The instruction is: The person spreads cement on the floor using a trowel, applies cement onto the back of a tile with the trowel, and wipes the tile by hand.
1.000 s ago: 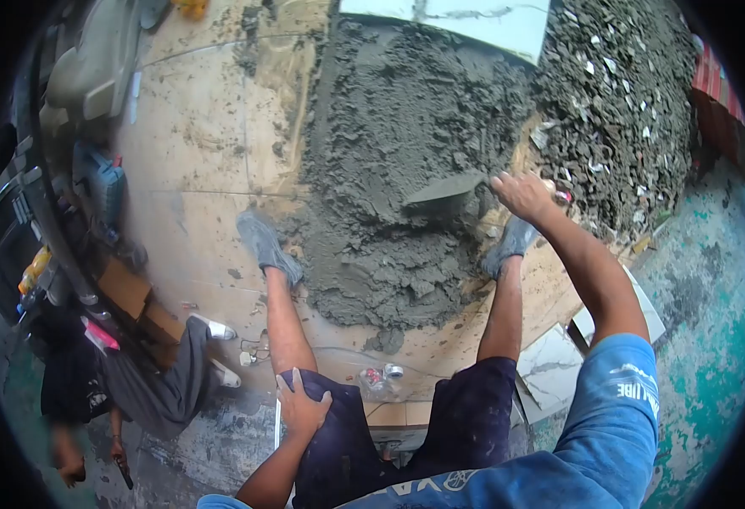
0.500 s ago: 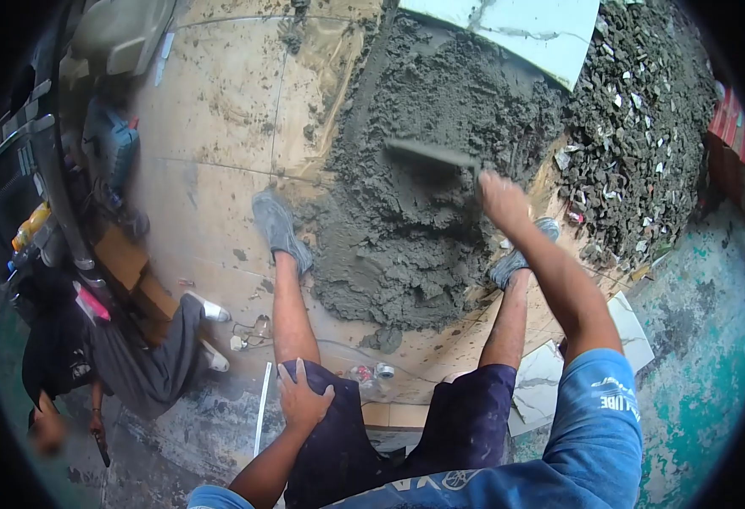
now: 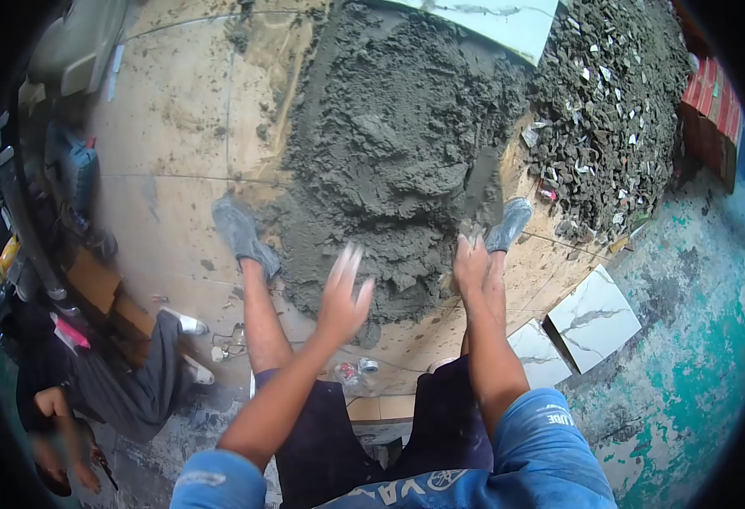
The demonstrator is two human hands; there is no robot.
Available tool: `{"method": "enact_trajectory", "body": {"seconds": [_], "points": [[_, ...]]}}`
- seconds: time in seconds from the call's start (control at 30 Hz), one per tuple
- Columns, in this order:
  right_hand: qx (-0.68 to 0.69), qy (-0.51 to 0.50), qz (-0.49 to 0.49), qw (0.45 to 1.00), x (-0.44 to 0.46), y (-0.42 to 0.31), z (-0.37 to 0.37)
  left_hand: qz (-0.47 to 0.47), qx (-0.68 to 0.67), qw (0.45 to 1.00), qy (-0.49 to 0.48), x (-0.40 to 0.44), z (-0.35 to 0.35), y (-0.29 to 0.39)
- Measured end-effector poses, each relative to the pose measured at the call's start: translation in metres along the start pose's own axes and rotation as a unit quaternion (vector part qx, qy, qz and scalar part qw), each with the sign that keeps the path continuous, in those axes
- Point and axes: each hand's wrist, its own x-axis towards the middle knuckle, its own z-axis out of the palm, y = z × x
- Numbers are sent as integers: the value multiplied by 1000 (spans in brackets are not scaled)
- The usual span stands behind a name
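Observation:
Grey wet mortar [image 3: 372, 153] is spread thick and lumpy over the tiled floor between my feet. My right hand [image 3: 471, 265] is closed round the handle of a trowel [image 3: 481, 180], at the right edge of the mortar beside my right shoe. Its mortar-coated blade points away from me. My left hand [image 3: 345, 299] hovers over the near edge of the mortar. Its fingers are stretched out and slightly blurred, with nothing in them.
A marble-patterned tile [image 3: 495, 21] lies at the far edge of the mortar. Rubble [image 3: 610, 119] is heaped at right, with more white tiles [image 3: 593, 318] nearer me. Another person [image 3: 126, 365] sits at left. A roll of tape [image 3: 368, 366] lies between my legs.
My left hand has left my thigh and reached forward over the mortar. My right hand has drawn the trowel nearer me, and its blade has swung from pointing left to pointing away.

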Motion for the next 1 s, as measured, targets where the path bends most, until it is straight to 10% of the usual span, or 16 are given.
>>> {"method": "enact_trajectory", "body": {"seconds": [0.07, 0.1, 0.17, 0.33, 0.67, 1.0], "points": [[-49, -2, -39, 998, 6, 12, 25, 29, -8, 999, 15, 80, 37, -1], [-186, -67, -211, 957, 5, 33, 51, 39, -28, 998, 40, 108, 63, -12], [28, -137, -43, 989, -23, -4, 69, 28, -17, 999, 17, 145, 104, -24], [159, -194, -13, 968, -34, 0, 87, 1, 40, 998, 38, 143, 112, -7], [422, -393, 144, 804, -19, -137, -10, 126, -45, 968, 214, 183, -35, 66], [654, -650, 185, 339, 109, -234, 103, 25, -285, 936, 205, 313, -117, -6]]}}
